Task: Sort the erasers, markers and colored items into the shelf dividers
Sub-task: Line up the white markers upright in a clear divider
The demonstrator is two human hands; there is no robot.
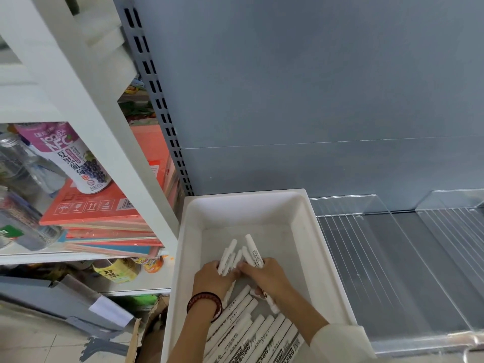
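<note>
A white plastic bin (309,231) sits on the grey shelf, with several white markers (251,334) lying side by side in its near half. My left hand (213,277), a dark red bead bracelet on its wrist, grips a bunch of white markers (230,254) that point toward the back of the bin. My right hand (267,277) closes on more white markers (252,251) right beside them. The two hands touch over the middle of the bin. Clear acrylic shelf dividers (377,203) stand to the right of the bin.
A white rack (104,142) on the left holds a stack of orange packs (104,218), a purple grape drink can (76,158) and bottles. A cardboard box (146,334) stands on the tiled floor. The grey shelf surface (408,271) lies between dividers.
</note>
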